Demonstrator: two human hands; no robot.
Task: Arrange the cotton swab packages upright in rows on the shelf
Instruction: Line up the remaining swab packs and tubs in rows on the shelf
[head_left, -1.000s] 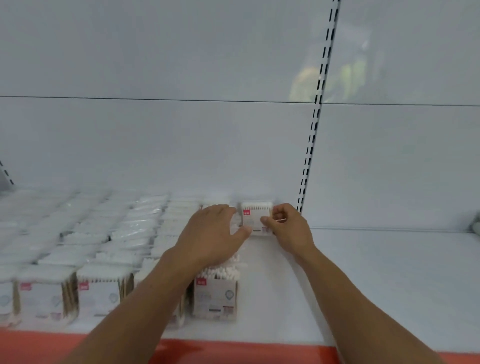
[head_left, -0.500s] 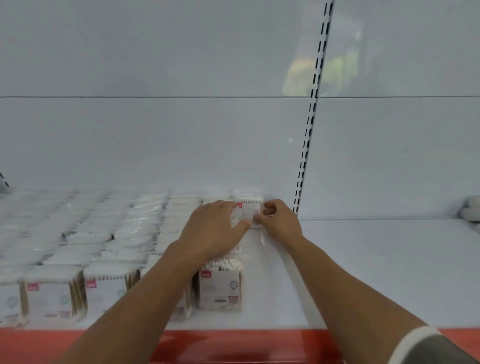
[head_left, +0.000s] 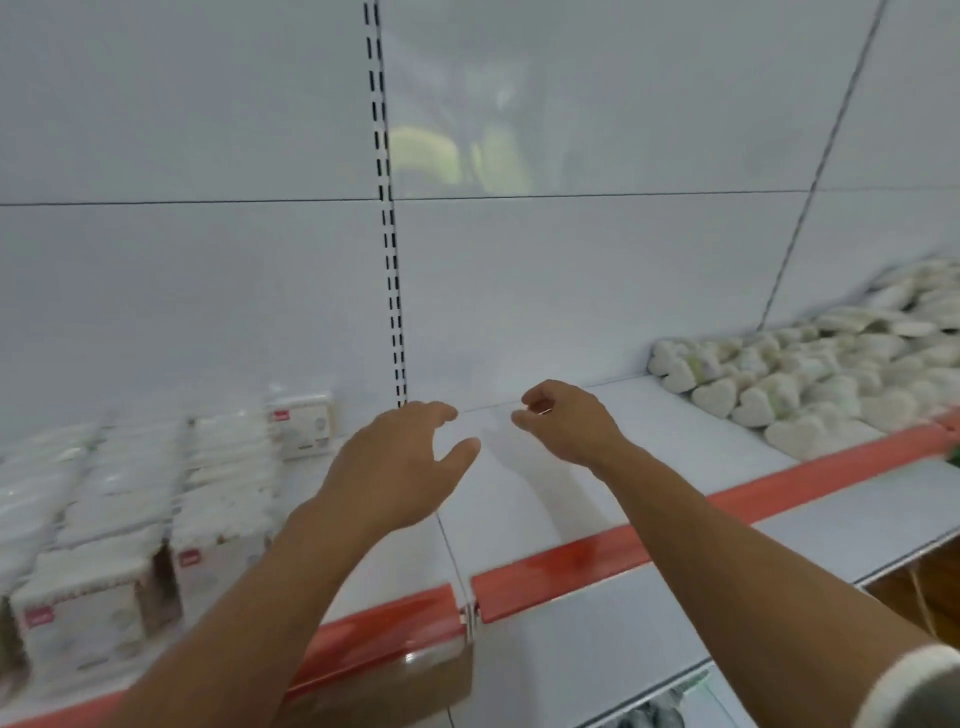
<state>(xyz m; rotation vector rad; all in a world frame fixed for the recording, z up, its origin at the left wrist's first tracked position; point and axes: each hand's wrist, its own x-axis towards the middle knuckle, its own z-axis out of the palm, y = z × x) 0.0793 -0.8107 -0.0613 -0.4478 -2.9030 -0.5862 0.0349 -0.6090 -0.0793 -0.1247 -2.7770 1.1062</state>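
Rows of clear cotton swab packages (head_left: 130, 499) with red labels stand upright on the left part of the white shelf (head_left: 524, 499). One package (head_left: 303, 426) stands alone at the back by the wall, at the right end of the rows. My left hand (head_left: 400, 467) hovers to the right of that package with fingers spread, holding nothing. My right hand (head_left: 566, 421) hangs above the bare shelf further right, its fingers loosely curled and empty.
A slotted upright (head_left: 389, 249) runs up the white back wall. A red strip (head_left: 597, 561) edges the shelf front. Heart-shaped white packs (head_left: 810, 384) are piled at the right. A lower shelf (head_left: 649, 639) shows below.
Both hands have let go of the back package and drawn away to the right. The view has swung right, bringing the heart-shaped packs into sight.
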